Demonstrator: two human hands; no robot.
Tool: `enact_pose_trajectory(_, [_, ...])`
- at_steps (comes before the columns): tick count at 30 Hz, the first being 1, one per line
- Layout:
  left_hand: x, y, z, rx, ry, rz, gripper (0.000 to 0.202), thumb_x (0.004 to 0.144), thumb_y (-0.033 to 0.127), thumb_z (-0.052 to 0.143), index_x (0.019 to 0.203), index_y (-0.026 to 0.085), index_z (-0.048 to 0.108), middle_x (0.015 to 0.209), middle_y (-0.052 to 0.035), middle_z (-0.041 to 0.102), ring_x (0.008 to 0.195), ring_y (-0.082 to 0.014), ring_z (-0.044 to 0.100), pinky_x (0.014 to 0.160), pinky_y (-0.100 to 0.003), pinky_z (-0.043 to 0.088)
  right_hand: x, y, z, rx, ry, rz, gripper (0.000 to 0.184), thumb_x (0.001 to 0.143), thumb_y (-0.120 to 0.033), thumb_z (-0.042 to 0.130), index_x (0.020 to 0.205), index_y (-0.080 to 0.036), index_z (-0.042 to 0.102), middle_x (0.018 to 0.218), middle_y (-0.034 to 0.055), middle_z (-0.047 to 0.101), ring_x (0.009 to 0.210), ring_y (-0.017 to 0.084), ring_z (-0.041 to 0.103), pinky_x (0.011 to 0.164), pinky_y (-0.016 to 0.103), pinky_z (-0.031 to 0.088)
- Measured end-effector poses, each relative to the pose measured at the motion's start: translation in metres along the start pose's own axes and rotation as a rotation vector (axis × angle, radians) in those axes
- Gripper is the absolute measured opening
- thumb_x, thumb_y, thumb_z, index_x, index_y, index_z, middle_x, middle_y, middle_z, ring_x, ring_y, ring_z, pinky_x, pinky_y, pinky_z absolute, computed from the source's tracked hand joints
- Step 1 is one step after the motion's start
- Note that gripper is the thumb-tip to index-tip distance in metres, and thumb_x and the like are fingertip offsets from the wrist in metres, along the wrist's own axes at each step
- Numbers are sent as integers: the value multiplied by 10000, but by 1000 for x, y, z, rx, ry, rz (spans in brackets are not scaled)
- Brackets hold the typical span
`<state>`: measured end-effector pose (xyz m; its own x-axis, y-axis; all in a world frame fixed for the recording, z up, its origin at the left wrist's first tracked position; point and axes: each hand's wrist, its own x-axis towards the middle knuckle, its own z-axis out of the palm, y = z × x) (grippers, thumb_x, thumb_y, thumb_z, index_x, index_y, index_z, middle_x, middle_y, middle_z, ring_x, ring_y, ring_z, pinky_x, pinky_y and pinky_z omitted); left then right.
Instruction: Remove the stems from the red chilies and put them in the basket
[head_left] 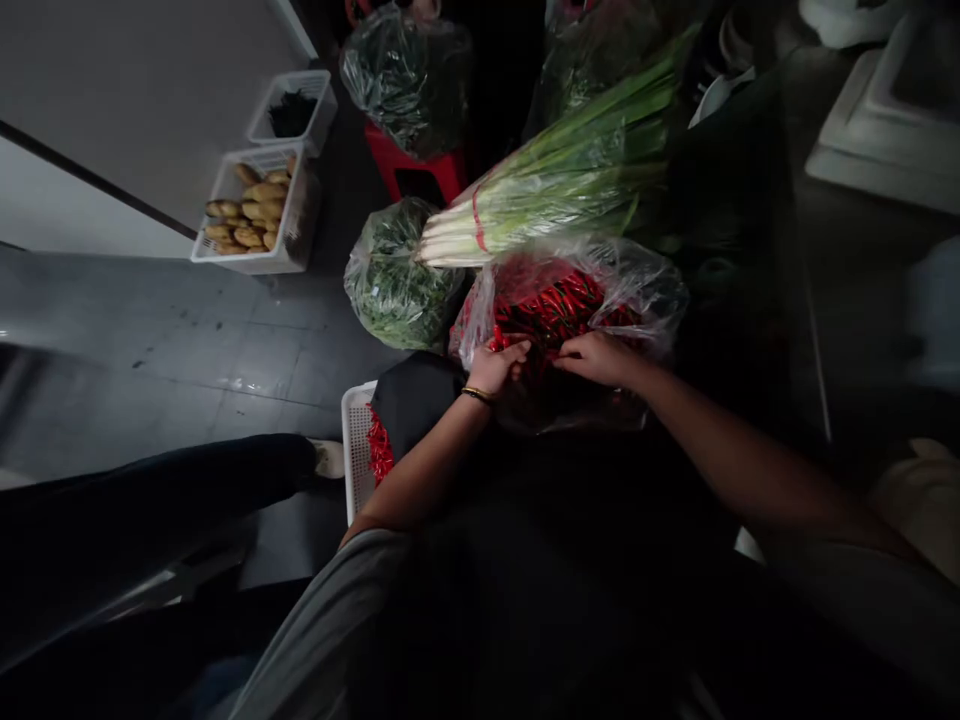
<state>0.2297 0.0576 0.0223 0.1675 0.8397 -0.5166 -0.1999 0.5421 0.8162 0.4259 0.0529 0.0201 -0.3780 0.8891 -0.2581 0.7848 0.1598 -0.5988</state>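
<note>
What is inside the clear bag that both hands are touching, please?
Red chilies fill the bag. The left hand and right hand rest at its opening; what lies beneath them is covered and dark.

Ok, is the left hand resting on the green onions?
No, the left hand is at the mouth of the bag of red chillies, clear of the green onions.

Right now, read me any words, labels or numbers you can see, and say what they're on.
No text can be read anywhere in view.
The chili bag, scallions, greens bags and crates show no print.
The red band on the scallions is plain.
</note>
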Motion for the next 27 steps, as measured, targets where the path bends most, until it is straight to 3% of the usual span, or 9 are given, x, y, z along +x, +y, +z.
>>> enact_pose_trajectory(4, [-5,5,-11,71,45,26,321,621,331,756,832,127,627,523,56,513,369,-45,382,387,-206,280,-5,3,-24,208,61,85,308,798,-450,563,751,-175,694,535,-12,599,502,120,524,533,233,369])
enact_pose_trajectory(7, [-3,2,-4,344,7,73,198,632,266,744,678,149,592,514,47,487,435,-62,404,446,-206,305,-4,9,-66,226,372,157,326,819,-430,562,812,-131,690,565,13,611,508,115,512,547,238,382])
enact_pose_trajectory(11, [14,-10,15,761,-6,224,249,577,115,751,560,184,512,564,11,467,668,-141,538,551,-198,353,16,25,-121,-88,751,324,342,872,-336,535,985,-50,684,825,137,700,694,145,579,652,276,384])
enact_pose_trajectory(15, [28,-19,21,972,-38,191,288,586,72,722,516,191,469,560,-7,457,725,-171,570,554,-200,359,26,31,-142,-300,590,493,347,855,-314,576,1027,-40,701,966,202,699,854,201,606,699,316,375])
enact_pose_trajectory(17, [29,-16,16,950,-38,186,239,604,85,706,530,181,500,536,10,447,637,-135,534,533,-199,340,20,23,-135,-289,554,456,331,834,-292,595,1039,-57,706,953,186,706,853,212,613,695,316,384])
enact_pose_trajectory(20, [20,1,4,700,-75,84,151,653,188,697,597,164,559,479,46,433,462,-81,416,469,-210,300,6,-1,-101,-40,501,261,288,843,-297,557,991,-103,710,793,102,710,674,161,608,621,271,410])
enact_pose_trajectory(23, [4,18,-6,427,-222,12,185,643,279,717,709,140,612,463,57,471,377,-61,365,410,-214,274,-2,-26,-53,332,123,128,291,809,-416,580,824,-148,690,638,28,661,487,107,539,501,231,402])
enact_pose_trajectory(24, [-2,21,-8,379,-277,21,216,620,284,734,721,132,619,467,53,489,370,-58,372,401,-212,271,-3,-32,-38,424,72,119,307,796,-449,586,796,-155,675,619,16,645,465,100,524,471,223,391])
enact_pose_trajectory(27, [-19,17,-10,279,-364,41,263,577,300,767,665,117,599,441,48,487,356,-45,372,389,-202,256,-8,-46,-8,582,76,44,329,789,-482,587,693,-169,609,524,-25,560,437,90,480,444,215,369])
